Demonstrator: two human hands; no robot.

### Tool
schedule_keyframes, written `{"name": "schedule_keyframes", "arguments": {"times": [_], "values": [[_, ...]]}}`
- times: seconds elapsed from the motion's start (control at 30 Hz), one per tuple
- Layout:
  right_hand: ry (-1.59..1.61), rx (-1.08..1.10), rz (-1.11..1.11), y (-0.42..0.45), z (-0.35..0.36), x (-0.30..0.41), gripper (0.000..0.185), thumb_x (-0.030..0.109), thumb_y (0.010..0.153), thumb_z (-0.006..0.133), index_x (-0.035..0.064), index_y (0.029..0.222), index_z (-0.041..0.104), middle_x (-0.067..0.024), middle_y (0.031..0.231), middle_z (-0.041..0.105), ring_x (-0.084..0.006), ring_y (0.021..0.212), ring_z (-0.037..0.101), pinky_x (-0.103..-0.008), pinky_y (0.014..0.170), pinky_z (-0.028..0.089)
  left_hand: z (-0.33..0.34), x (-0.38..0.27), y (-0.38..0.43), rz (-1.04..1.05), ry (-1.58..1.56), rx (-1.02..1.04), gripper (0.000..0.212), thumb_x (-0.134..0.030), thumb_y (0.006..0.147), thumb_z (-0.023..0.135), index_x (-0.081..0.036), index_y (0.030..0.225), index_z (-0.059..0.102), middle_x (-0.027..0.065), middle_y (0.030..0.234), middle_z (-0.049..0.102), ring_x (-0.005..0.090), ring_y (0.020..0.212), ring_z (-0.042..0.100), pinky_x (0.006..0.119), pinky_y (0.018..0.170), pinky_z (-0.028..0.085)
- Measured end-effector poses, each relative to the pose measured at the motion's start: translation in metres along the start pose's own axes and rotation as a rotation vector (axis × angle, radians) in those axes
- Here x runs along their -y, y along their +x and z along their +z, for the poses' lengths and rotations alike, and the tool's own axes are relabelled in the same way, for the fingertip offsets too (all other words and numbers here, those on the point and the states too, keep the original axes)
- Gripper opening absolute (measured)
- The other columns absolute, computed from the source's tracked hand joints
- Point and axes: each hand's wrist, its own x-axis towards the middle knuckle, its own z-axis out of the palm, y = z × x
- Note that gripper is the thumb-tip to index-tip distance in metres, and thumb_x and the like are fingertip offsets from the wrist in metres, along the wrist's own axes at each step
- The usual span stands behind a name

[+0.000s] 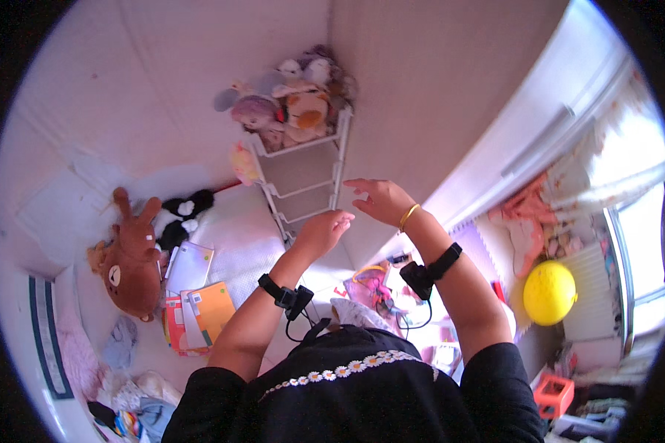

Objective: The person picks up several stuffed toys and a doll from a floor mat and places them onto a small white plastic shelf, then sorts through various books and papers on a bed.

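Note:
My left hand [327, 230] is in front of the lower part of a white tiered rack [305, 145], fingers slightly curled and a little apart, with nothing seen in it. To its right my right hand [386, 201], a gold bracelet [409, 217] at its wrist, is raised with the forefinger stretched out. It holds nothing. Stuffed toys fill the top basket of the rack, among them a pink-haired doll [253, 112] and a tan plush animal [308, 108]. The lower tiers look bare from here. Whether either hand touches the rack cannot be told.
At left lie a brown plush bear [136, 271], a black-and-white plush [185, 213] and several books [213, 307]. Clothes [144, 398] are heaped at lower left. A tall pale cabinet [421, 111] borders the rack. A yellow balloon [550, 292] sits at right, near a window [645, 238].

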Motion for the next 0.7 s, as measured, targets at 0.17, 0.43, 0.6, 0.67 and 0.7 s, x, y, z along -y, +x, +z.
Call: {"name": "schedule_keyframes", "arguments": {"times": [0.17,0.43,0.6,0.67,0.7], "values": [[0.005,-0.055,0.173,-0.049,-0.004,-0.013,0.041,0.014,0.085,0.064,0.0146,0.126,0.059,-0.0131,0.103,0.069,-0.0260,0.080,0.069,-0.0349,0.075,0.055,0.024,-0.012,-0.002,0.099,-0.016,0.100,0.024,-0.021,0.092,0.059,-0.007,0.110,0.064,0.0145,0.100,0.068,0.0257,0.087,0.068,0.034,0.076,0.052],[0.049,-0.117,0.484,-0.131,-0.011,-0.031,0.039,0.012,0.086,0.062,0.0148,0.125,0.060,-0.0125,0.103,0.070,-0.0248,0.081,0.069,-0.0347,0.075,0.055,0.070,-0.036,0.011,0.147,-0.021,0.294,0.022,-0.014,0.090,0.062,-0.007,0.110,0.067,0.0133,0.101,0.069,0.0261,0.088,0.069,0.034,0.076,0.053],[0.148,-0.256,0.656,-0.191,0.005,-0.046,0.036,0.017,0.084,0.063,0.0129,0.120,0.062,-0.0158,0.097,0.070,-0.0313,0.084,0.068,-0.0379,0.077,0.054,0.110,-0.047,0.011,0.147,-0.006,0.377,0.026,-0.012,0.085,0.065,-0.006,0.111,0.066,0.0139,0.099,0.069,0.0274,0.087,0.068,0.034,0.076,0.054],[0.170,-0.299,0.705,-0.212,0.021,-0.053,0.036,0.018,0.083,0.063,0.0122,0.119,0.062,-0.0166,0.096,0.070,-0.0324,0.085,0.068,-0.0383,0.078,0.054,0.129,-0.036,0.006,0.177,-0.028,0.357,0.025,-0.014,0.086,0.064,-0.006,0.110,0.066,0.0153,0.098,0.068,0.0299,0.085,0.068,0.035,0.074,0.053],[0.131,-0.288,0.758,-0.222,0.031,-0.053,0.035,0.017,0.082,0.063,0.0108,0.117,0.062,-0.0174,0.096,0.069,-0.0333,0.087,0.067,-0.0388,0.079,0.053,0.133,-0.037,0.002,0.173,-0.016,0.375,0.025,-0.014,0.086,0.063,-0.006,0.110,0.066,0.0155,0.098,0.068,0.0302,0.085,0.068,0.036,0.074,0.053]]}}
